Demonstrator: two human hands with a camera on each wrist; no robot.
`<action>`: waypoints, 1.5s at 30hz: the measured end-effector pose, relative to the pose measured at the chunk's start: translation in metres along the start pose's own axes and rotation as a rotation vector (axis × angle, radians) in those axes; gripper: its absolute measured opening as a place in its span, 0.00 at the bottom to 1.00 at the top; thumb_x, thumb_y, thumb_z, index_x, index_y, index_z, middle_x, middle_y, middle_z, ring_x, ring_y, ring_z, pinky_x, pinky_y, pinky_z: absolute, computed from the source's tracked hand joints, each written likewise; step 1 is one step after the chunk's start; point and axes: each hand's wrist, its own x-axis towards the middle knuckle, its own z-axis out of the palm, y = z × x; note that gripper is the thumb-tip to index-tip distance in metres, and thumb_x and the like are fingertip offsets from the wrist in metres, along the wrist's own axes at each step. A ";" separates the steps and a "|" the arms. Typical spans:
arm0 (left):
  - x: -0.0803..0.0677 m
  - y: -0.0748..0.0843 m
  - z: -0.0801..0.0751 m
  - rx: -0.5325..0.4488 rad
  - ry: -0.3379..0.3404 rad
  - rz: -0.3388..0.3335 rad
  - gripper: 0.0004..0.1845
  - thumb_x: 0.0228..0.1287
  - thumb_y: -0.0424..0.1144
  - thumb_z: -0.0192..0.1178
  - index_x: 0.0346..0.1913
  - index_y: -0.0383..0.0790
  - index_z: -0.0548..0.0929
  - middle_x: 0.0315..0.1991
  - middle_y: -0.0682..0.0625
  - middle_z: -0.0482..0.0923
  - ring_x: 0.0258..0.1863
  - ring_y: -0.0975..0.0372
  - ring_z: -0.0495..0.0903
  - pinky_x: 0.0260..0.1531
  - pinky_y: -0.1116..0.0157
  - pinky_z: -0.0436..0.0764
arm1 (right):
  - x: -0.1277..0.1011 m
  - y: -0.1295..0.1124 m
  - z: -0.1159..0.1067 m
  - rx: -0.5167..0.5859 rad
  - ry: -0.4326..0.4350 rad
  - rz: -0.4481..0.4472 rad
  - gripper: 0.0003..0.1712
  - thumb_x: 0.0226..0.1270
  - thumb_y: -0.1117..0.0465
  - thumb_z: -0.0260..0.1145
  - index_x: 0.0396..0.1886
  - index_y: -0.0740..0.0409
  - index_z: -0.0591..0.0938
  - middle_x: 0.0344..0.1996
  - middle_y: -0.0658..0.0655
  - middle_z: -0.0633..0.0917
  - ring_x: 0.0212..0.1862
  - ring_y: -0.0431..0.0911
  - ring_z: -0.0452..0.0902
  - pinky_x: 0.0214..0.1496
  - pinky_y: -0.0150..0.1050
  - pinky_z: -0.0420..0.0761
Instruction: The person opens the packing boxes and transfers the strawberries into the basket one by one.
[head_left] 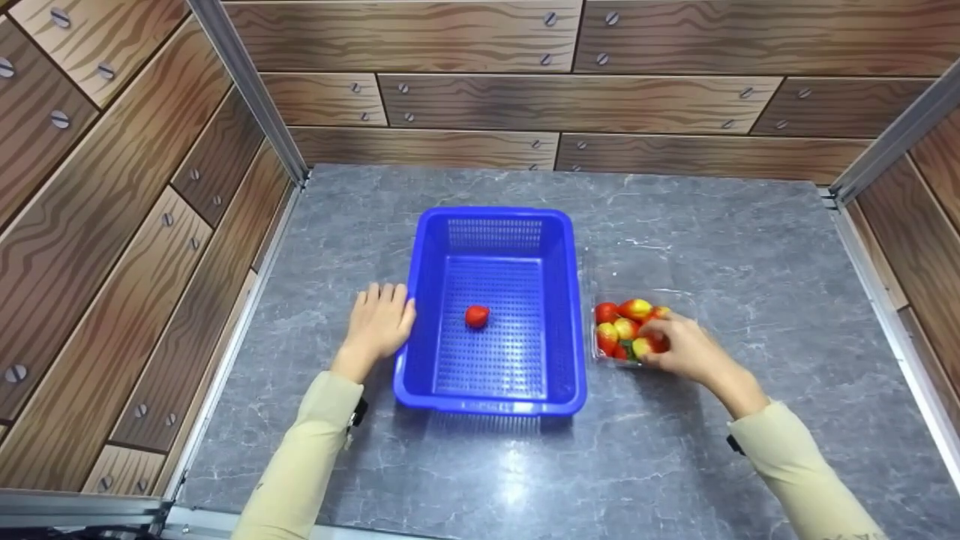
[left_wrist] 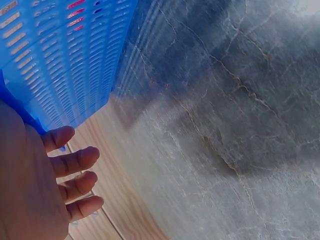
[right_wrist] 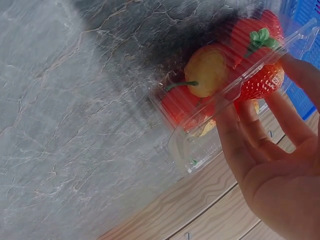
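Hands at basket and fruit tray

We are seeing the left hand [head_left: 380, 322] lying flat, fingers straight, against the blue basket's [head_left: 559, 300] left wall, holding nothing. The right hand [head_left: 684, 346] is reaching into the clear tray [head_left: 679, 296], fingers curling around a strawberry [right_wrist: 260, 84]. We are counting one strawberry in the basket [head_left: 477, 316], roughly seven fruits in the tray.

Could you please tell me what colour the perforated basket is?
The basket is bright blue, seen best in the head view.

Blue perforated basket [head_left: 559, 300], red strawberry [head_left: 476, 316] inside; red-and-yellow strawberries [head_left: 621, 328] in clear box [head_left: 679, 300]; grey marbled counter [head_left: 750, 255].
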 end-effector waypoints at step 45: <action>-0.001 -0.001 0.001 0.001 0.012 0.007 0.16 0.75 0.43 0.41 0.43 0.32 0.73 0.39 0.36 0.74 0.42 0.41 0.70 0.44 0.47 0.68 | 0.023 -0.036 -0.037 0.052 0.062 -0.017 0.20 0.53 0.68 0.74 0.48 0.64 0.85 0.35 0.59 0.82 0.37 0.52 0.77 0.38 0.47 0.77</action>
